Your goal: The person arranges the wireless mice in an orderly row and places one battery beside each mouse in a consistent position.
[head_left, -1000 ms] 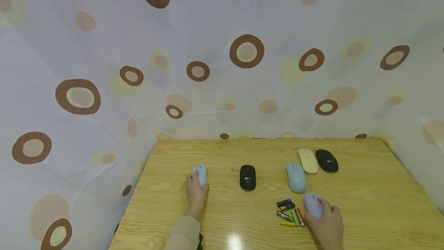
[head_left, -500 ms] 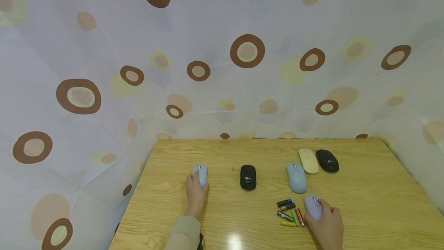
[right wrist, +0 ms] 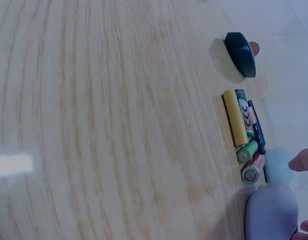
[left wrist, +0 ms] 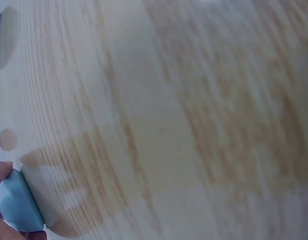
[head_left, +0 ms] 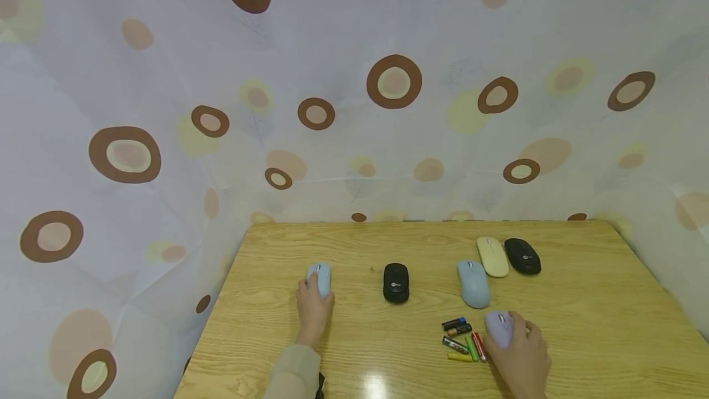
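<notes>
On the left of the table, my left hand [head_left: 314, 310] grips a light blue computer mouse [head_left: 324, 282]. The left wrist view has that mouse [left wrist: 18, 205] between thumb and fingers, at the lower left corner. At the right, my right hand [head_left: 522, 356] is over a lavender mouse [head_left: 498, 327] and hides its rear part. In the right wrist view the thumb [right wrist: 303, 161] stands apart from the lavender mouse [right wrist: 271, 212], with other fingertips at its far side. Several batteries [head_left: 455, 345] lie just left of that mouse, a red one [head_left: 479, 347] nearest.
A black mouse [head_left: 396, 282] sits mid-table. Behind the right hand are a second light blue mouse [head_left: 473, 284], a cream mouse [head_left: 492, 257] and another black mouse [head_left: 522, 256]. A spotted curtain [head_left: 388, 159] runs along the back and sides of the wooden table [head_left: 354, 337].
My right hand's fingers have straightened and loosened a little over the lavender mouse, which sits in nearly the same spot. The left hand and the other things have not moved.
</notes>
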### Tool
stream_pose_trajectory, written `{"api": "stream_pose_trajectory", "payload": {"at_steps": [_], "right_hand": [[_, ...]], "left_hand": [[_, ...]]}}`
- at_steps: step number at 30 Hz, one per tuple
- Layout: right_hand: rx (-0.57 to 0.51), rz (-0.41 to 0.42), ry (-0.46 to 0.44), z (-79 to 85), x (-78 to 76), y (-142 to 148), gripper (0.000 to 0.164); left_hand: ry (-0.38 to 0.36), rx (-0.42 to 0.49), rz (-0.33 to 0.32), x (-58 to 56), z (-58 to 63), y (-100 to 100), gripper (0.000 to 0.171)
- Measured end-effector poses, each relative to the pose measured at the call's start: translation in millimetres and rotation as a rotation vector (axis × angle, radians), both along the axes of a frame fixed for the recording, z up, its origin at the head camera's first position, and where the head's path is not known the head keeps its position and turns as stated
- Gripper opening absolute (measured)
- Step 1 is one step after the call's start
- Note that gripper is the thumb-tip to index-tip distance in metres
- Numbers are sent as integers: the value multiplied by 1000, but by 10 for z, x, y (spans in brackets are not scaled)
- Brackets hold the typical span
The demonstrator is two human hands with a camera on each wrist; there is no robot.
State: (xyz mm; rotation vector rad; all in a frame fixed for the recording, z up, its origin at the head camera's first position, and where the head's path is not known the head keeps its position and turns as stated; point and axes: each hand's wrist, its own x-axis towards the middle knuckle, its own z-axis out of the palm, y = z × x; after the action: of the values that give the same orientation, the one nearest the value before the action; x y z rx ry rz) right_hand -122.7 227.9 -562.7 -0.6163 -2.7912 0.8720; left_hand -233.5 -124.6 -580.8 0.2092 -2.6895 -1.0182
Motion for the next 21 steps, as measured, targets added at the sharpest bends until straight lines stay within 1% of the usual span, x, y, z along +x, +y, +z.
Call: {"api": "stream_pose_trajectory", "payload": {"at_steps": [2,7,10,14,16,19,21], "right_hand": [[-11,38,13,60,-10,-47,64],[-23,212,38,209,8,-184,50],[-22,271,5,240,3,-256,51],[-32,325,-96,201,-14,-320,60],[-34,339,-120,155,-12,-342,64],[-29,353,-116,63,-2,-375,70],[-26,360,-91,4,3,-403,73]], "left_hand": [[-10,2,6,6,2,-3,56],[-6,3,7,2,-3,-8,56],[7,1,8,-4,-8,-6,56],[2,1,12,-3,-2,-1,56],[-4,1,9,-3,0,-2,56],[-20,4,3,-2,1,-2,57],[-24,4,1,-3,0,-3,56]]}}
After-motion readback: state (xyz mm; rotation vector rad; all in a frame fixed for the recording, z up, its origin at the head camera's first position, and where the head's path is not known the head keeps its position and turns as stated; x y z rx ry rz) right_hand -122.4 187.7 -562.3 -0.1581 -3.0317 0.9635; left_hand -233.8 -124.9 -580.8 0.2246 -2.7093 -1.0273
